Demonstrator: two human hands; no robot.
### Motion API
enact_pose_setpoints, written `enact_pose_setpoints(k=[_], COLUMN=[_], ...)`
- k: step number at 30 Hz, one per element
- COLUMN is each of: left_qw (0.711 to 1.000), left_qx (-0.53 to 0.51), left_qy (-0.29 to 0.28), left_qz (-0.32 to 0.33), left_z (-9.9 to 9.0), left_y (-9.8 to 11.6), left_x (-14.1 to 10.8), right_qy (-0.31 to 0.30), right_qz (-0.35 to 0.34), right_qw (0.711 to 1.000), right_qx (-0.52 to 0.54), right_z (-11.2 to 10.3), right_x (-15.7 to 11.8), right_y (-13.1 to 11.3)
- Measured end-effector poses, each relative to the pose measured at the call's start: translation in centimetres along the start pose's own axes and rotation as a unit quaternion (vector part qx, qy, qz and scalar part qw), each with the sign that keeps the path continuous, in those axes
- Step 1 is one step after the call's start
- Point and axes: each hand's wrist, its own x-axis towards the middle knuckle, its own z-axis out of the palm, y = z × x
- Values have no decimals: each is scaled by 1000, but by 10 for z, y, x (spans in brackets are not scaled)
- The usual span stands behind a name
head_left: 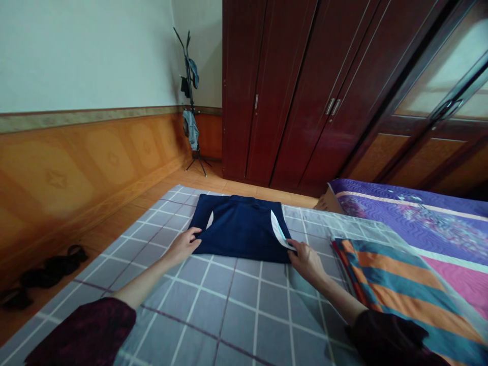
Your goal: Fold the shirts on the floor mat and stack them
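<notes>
A navy blue garment (240, 229) lies folded into a rough rectangle on the checked bed sheet (213, 305). Two curved white panels show on it, one near each side. My left hand (185, 244) pinches its left edge close to the near corner. At the opposite side my right hand (306, 258) grips the near right corner, its fingers beside the right white panel. Which kind of garment it is cannot be made out.
Folded striped orange and teal cloth (404, 284) lies on the bed to the right. Past it is a purple patterned bed cover (412, 203). A dark red wardrobe (282, 91) and a coat stand (190, 96) stand beyond the bed. Dark shoes (53, 269) sit on the floor at left.
</notes>
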Motion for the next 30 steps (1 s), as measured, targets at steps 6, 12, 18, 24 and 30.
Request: enact_pose_setpoints(k=[6, 12, 18, 24, 30], left_qw=[995, 953, 891, 897, 917], left_qx=[51, 286, 323, 389, 345], left_qy=[-84, -38, -130, -90, -74], left_qz=[-22, 95, 291, 187, 186], left_z=[-13, -2, 77, 54, 35], left_y=[4, 44, 80, 25, 34], left_x=[-70, -145, -93, -49, -94], right_qy=[-111, 7, 17, 46, 76], right_qz=[-30, -160, -318, -209, -70], right_qw=[992, 987, 946, 971, 991], right_qx=[46, -6, -55, -102, -89], right_z=[-30, -31, 16, 36, 11], right_x=[-54, -126, -94, -69, -92], right_y=[19, 10, -78, -28, 20])
